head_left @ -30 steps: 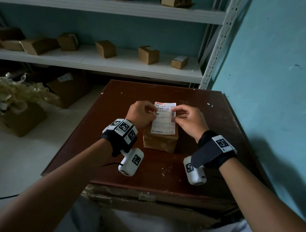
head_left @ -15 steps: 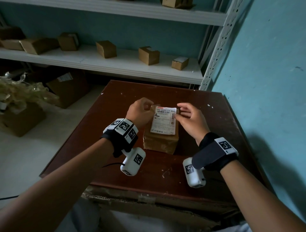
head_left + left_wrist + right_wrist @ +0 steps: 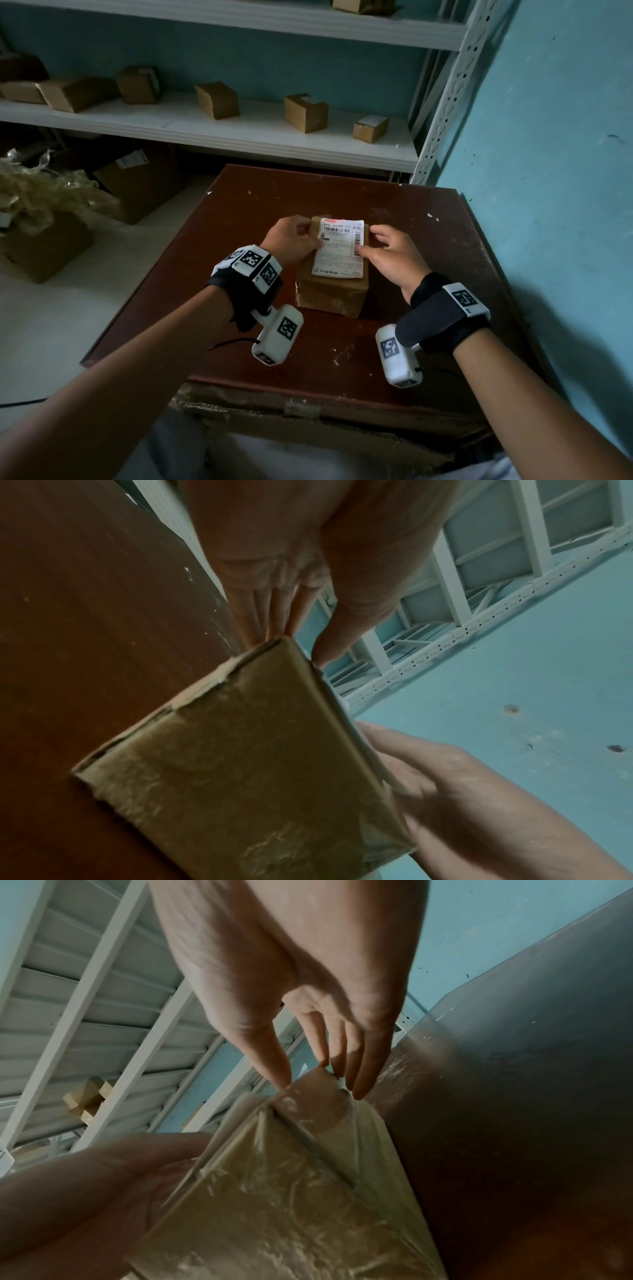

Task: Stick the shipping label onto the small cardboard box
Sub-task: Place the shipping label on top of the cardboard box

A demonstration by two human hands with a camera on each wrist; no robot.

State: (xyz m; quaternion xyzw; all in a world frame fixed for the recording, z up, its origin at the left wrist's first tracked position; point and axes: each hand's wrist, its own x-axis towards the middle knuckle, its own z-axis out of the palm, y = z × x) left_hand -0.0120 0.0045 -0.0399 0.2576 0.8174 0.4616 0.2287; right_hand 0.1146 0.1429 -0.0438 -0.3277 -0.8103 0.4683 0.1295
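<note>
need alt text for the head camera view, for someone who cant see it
Two hands, the left hand and right hand, press a white shipping label onto the top of a small cardboard box standing on a dark brown table. Behind it, a white shelf holds more small cardboard boxes against a teal wall.

Dark reddish-brown wooden table (image 3: pixel 239 219), top scuffed with white chips, against teal wall. Small tape-wrapped brown cardboard box (image 3: pixel 329 294) sits directly on it, near centre. White metal shelf board (image 3: pixel 171 126) behind carries several small brown cardboard boxes (image 3: pixel 306 113), spaced apart.
</note>
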